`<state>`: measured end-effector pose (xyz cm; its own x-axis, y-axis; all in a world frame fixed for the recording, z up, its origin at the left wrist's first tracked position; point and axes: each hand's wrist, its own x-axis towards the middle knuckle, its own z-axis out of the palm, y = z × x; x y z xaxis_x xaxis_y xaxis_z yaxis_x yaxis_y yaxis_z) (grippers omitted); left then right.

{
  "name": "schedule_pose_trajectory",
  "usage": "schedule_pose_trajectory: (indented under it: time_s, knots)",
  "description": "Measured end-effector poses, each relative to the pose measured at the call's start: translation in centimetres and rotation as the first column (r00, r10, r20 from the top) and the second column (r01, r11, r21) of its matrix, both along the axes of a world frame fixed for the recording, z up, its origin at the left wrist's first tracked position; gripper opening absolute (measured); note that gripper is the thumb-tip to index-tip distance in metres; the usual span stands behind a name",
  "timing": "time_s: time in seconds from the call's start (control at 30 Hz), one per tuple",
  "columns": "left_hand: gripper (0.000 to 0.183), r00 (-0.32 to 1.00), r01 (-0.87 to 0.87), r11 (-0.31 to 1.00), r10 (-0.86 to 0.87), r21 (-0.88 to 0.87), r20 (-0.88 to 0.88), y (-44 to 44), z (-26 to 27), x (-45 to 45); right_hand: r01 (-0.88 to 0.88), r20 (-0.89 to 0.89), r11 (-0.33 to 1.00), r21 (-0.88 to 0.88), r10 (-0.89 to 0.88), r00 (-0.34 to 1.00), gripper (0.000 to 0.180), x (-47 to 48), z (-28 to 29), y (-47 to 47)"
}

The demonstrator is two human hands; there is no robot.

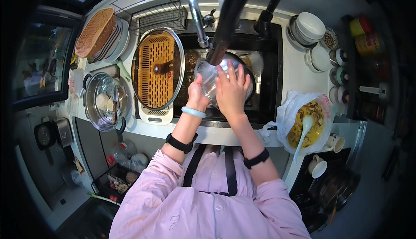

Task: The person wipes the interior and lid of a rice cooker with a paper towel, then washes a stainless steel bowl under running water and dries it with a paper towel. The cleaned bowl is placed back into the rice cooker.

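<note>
Under the black faucet (218, 52) in the dark sink, a shiny metal bowl or pan (209, 89) is tilted among splashing water. My left hand (198, 94) holds its left side, thumb up along the rim. My right hand (232, 91) lies flat on its surface with the fingers spread a little. Water hides part of the metal, so its exact shape cannot be told. Behind it sits a dark round pan (249, 76) in the sink. A glass lid (182, 86) with a brown knob leans over a yellow slotted basket (169, 48) at the sink's left.
Left of the sink stand a steel steamer pot (87, 109) with a knife in it, and a wicker basket (97, 27) on stacked plates. White bowls (310, 26) are at the right. A plastic-lined bowl (282, 122) of yellow liquid food holds a spoon (305, 133). A chrome tap (195, 14) rises behind.
</note>
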<state>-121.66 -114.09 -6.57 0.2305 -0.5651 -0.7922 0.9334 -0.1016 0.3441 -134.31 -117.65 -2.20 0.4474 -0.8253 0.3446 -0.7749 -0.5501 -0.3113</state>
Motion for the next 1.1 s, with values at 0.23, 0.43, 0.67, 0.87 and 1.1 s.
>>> schedule_pose_trajectory:
  time_s: [0.23, 0.43, 0.67, 0.87, 1.1]
  knots:
    - [0.048, 0.980, -0.150, 0.985, 0.160, 0.088, -0.119, 1.2, 1.2, -0.2, -0.011, 0.259, 0.420, 0.908, -0.540, 0.801, 0.038, -3.3, -6.6, -7.4]
    - [0.057, 0.884, -0.300, 0.953, 0.295, 0.045, -0.362, 0.4, -1.2, 0.0, 0.048, 0.092, 0.979, 0.199, -0.068, 0.993, 0.041, 1.2, -4.6, 1.4]
    - [0.042, 0.865, -0.353, 0.913, 0.401, 0.204, -0.300, 3.2, -3.8, 0.3, 0.199, 0.084, 0.596, 0.778, -0.413, 0.907, 0.051, 1.0, -5.5, -7.2]
    - [0.047, 0.792, -0.421, 0.875, 0.484, 0.241, -0.374, 3.6, -3.3, 1.2, 0.290, 0.122, 0.758, 0.585, -0.435, 0.892, 0.053, 1.4, -4.6, -1.7]
    - [0.044, 0.817, -0.446, 0.849, 0.515, 0.284, -0.259, 3.5, -2.0, -0.4, 0.313, 0.100, 0.837, 0.448, -0.395, 0.913, 0.055, 1.9, -5.5, -0.1]
